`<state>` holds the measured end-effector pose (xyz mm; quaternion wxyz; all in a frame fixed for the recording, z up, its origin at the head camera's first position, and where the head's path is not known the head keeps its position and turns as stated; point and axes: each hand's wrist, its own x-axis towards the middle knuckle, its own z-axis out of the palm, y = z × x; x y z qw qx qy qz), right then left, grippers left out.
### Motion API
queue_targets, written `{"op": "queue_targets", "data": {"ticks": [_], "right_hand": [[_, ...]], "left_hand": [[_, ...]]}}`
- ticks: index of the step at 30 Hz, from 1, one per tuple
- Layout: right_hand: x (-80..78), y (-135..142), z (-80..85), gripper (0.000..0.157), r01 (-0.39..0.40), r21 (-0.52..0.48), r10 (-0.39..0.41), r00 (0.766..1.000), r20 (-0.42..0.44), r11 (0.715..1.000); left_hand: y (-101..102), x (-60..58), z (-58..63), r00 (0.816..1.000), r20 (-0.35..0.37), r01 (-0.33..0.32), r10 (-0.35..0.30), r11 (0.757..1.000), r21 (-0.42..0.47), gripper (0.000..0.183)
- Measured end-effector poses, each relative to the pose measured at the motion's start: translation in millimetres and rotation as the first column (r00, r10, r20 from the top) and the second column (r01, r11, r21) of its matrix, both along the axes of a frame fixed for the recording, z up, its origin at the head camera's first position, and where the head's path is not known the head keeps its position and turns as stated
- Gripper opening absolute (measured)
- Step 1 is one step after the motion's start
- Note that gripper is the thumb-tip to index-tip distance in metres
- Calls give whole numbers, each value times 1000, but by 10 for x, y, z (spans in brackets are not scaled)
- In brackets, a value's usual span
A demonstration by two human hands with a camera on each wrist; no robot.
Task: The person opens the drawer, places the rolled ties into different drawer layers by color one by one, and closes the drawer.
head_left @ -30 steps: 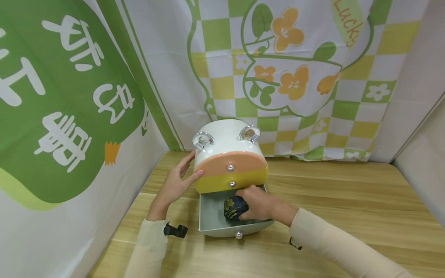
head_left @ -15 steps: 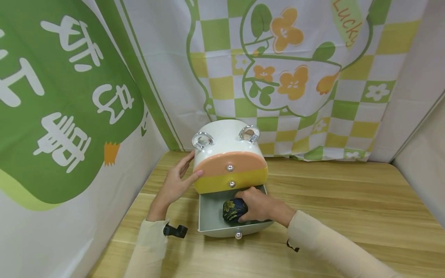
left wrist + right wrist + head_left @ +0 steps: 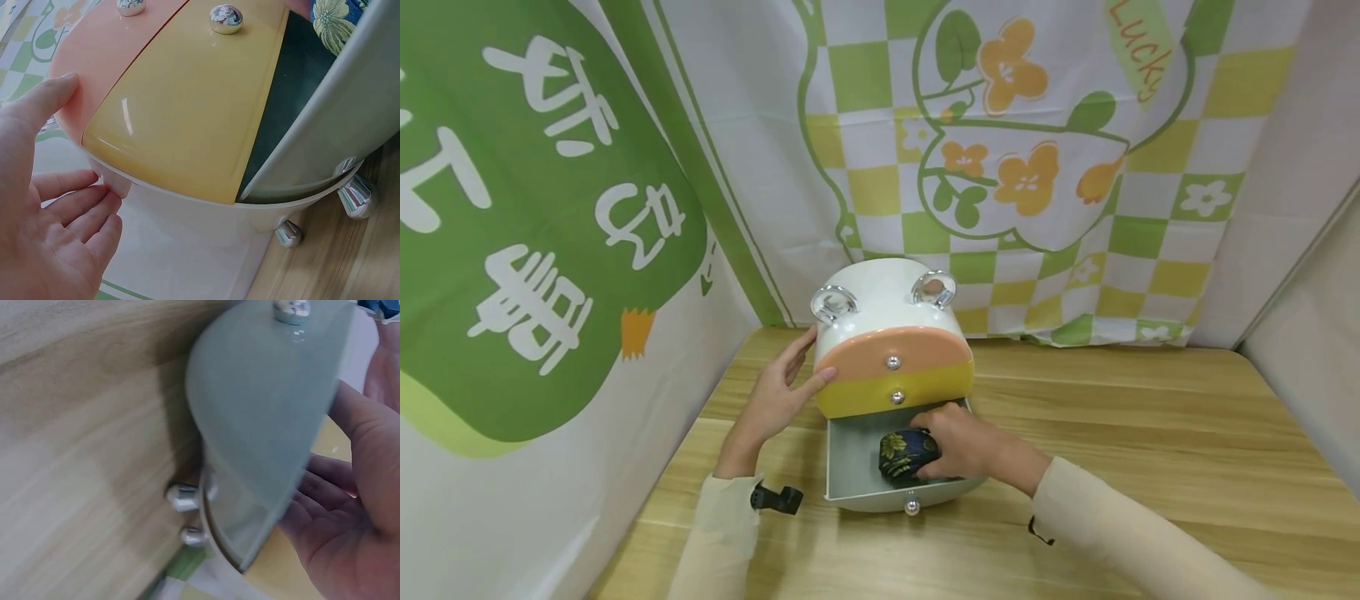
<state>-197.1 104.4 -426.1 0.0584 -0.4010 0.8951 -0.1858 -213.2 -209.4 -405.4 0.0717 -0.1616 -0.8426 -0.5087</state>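
Observation:
A white, round-topped mini drawer cabinet (image 3: 880, 287) stands on the table, its lowest, grey-green drawer (image 3: 852, 467) pulled out. Inside that drawer, a dark blue fabric roll with gold flowers (image 3: 898, 454) is gripped by my right hand (image 3: 966, 444), thumb on the near side and fingers over the far side. My left hand (image 3: 772, 400) rests against the cabinet's left side. In the left wrist view its thumb touches the orange drawer front (image 3: 87, 56), with relaxed fingers at the white side. The yellow drawer (image 3: 175, 106) is closed. Only a corner of the roll shows there.
Two silver ring-shaped ears (image 3: 936, 288) stick up from the cabinet top. Small silver feet (image 3: 357, 197) hold it above the wooden table (image 3: 1120, 433). A checked flower-print cloth (image 3: 1037, 167) hangs behind, and a green-and-white printed cloth (image 3: 617, 200) on the left.
The view shifts very slightly. My right hand keeps its grip on the fabric roll, which has turned a little within the drawer. The left hand stays at the cabinet's side.

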Motion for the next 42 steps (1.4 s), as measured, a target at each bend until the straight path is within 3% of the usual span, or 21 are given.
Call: {"op": "queue_targets", "data": {"ticks": [4, 9, 13, 16, 21, 29, 36, 42], "right_hand": [[80, 60, 129, 52, 6, -51, -6, 1000, -2, 999], [218, 113, 323, 30, -11, -165, 5, 999, -32, 986], [360, 136, 421, 16, -4, -219, -14, 997, -80, 976], [466, 144, 426, 11, -12, -242, -29, 986, -165, 970], [636, 146, 367, 25, -21, -265, -63, 951, -303, 964], [866, 102, 180, 34, 58, -241, -137, 934, -329, 969], [981, 60, -100, 51, 154, -226, -217, 932, -291, 962], [1021, 23, -292, 41, 215, -187, -250, 950, -187, 958]], "left_hand": [[8, 5, 12, 1000, 5, -3, 3, 1000, -2, 80], [11, 12, 23, 1000, 7, -5, 5, 1000, -1, 80], [9, 18, 24, 1000, 11, -10, 10, 1000, 4, 79], [3, 22, 22, 1000, 14, -13, 13, 1000, 3, 78], [-3, 15, 12, 1000, 11, -7, 7, 1000, 7, 78], [-6, 11, -8, 1000, 7, -7, 7, 1000, 7, 79], [1, 7, -15, 1000, 2, 6, -6, 1000, 17, 79], [8, 0, -13, 1000, -15, 20, -20, 999, 32, 77]]}}
